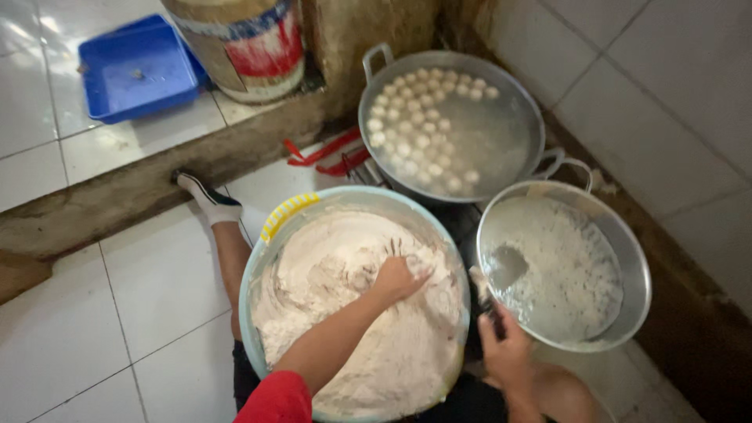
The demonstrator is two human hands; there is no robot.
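- Left hand (398, 280), fingers curled, digs into the dough (352, 313) in the center basin (258, 274).
- Right hand (505, 352) grips a spoon (501, 270); the tilted lower-right pan (638, 266) could spill.

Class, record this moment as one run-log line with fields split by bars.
left hand: pressed into white dough | right hand: gripping spoon over near pan | far pan: white balls in water
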